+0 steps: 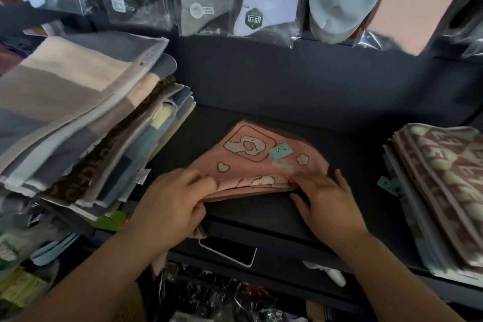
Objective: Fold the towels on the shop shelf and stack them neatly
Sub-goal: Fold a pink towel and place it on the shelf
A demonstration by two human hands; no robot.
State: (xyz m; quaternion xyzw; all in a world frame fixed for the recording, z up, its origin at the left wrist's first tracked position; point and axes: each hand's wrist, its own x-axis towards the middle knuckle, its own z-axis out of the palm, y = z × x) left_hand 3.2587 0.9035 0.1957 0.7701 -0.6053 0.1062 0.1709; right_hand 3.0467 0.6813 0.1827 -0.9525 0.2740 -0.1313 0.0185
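Dark shelf [261,217], frame centre: left hand [172,198], right hand [326,198] apart, pinching pink towel [258,162] near edge. Soft, limp, light; grip corners.

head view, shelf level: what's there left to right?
Mixed towel stack → left hand → pink towel → right hand → red-patterned towel stack. Both hands grip the pink towel's near edge.
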